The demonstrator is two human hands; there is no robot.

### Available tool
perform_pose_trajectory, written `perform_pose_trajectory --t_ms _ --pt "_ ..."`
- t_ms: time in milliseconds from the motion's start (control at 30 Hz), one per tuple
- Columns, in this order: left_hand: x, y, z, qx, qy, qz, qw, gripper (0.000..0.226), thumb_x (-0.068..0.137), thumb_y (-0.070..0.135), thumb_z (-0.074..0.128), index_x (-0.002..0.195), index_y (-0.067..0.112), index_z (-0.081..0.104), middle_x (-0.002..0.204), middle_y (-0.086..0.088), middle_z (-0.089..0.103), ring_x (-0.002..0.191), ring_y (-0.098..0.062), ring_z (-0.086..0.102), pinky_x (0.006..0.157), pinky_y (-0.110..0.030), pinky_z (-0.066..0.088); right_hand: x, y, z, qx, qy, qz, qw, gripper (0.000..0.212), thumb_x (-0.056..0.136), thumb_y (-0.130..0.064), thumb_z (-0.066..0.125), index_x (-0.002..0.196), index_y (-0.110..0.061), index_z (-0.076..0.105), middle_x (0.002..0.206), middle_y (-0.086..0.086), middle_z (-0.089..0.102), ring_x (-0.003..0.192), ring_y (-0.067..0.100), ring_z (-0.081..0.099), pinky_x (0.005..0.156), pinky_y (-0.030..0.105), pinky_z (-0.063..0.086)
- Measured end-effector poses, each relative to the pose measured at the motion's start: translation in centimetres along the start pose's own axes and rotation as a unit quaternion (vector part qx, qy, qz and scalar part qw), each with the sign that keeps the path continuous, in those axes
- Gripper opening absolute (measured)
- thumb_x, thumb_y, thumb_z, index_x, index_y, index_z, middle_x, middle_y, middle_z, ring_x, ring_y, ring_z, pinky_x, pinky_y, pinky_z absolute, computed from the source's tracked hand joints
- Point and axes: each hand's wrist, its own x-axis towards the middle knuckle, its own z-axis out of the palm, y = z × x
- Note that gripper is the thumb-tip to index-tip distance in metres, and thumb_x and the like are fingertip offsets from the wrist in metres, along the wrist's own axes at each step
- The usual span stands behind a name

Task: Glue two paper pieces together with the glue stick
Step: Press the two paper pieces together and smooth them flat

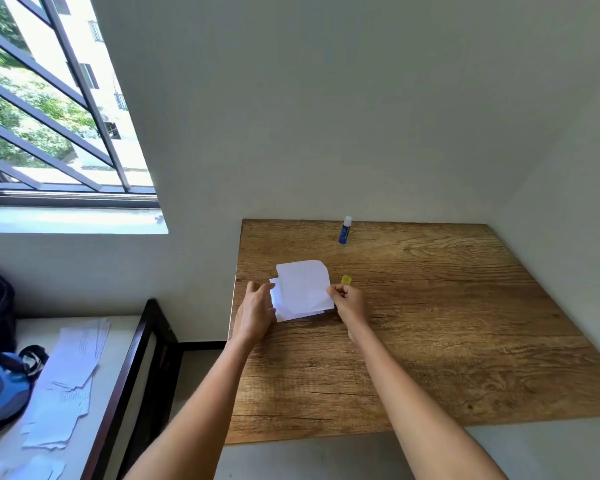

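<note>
Your two paper pieces [302, 289] lie stacked, top sheet offset over lower, near left edge of table [430, 341]. Your right hand [349, 303] pinches top sheet's right edge, likely to align it. Your left hand [255, 313] rests relaxed, fingers straight against stack's left side, steadying it. Glue stick [345, 230] stands uncapped near far edge, well apart; yellow cap [346, 279] lies just beside paper, parked within reach.

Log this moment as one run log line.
left hand: open on paper pieces | right hand: pinching paper edge | glue stick: upright, uncapped | yellow cap: on table
</note>
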Motion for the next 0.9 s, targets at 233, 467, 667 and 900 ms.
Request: perform_pose_trajectory --t_ms 233,467,667,900 --pt "0.6 -0.8 -0.8 0.113 -0.047 -0.021 0.992 0.027 0.084 0.034 0.061 0.111 0.029 0.059 0.116 0.001 0.040 0.090 -0.024 0.059 0.069 -0.035 0.047 0.9 0.0 1.5 -0.106 -0.029 -0.008 0.994 0.016 0.088 -0.021 0.062 0.094 -0.008 0.069 0.094 0.008 0.069 0.085 0.019 0.061 0.073 0.035 0.048" --pt "0.7 -1.0 -0.7 0.107 -0.052 0.000 0.993 0.034 0.083 0.040 0.059 0.114 0.025 0.057 0.116 0.003 0.042 0.090 -0.024 0.060 0.069 -0.034 0.048 0.6 -0.5 2.3 -0.199 0.017 0.004 0.980 0.016 0.088 -0.027 0.061 0.091 -0.015 0.071 0.095 0.003 0.073 0.082 0.019 0.063 0.062 0.025 0.037" --pt "0.5 -1.1 -0.7 0.105 -0.046 0.013 0.993 0.036 0.083 0.044 0.057 0.113 0.024 0.059 0.114 0.003 0.044 0.089 -0.025 0.060 0.069 -0.037 0.050 -0.1 -0.7 2.6 -0.203 0.048 -0.008 0.978 0.015 0.086 -0.024 0.062 0.092 -0.013 0.072 0.096 0.005 0.073 0.088 0.025 0.066 0.062 0.026 0.039" --pt "0.6 -1.2 -0.9 0.099 -0.051 0.022 0.994 0.046 0.078 0.050 0.064 0.114 0.022 0.059 0.115 0.002 0.044 0.089 -0.023 0.060 0.069 -0.036 0.050 0.0 -0.5 2.9 -0.173 0.058 0.002 0.983 0.015 0.087 -0.024 0.061 0.091 -0.014 0.072 0.095 0.004 0.073 0.084 0.023 0.066 0.060 0.027 0.042"
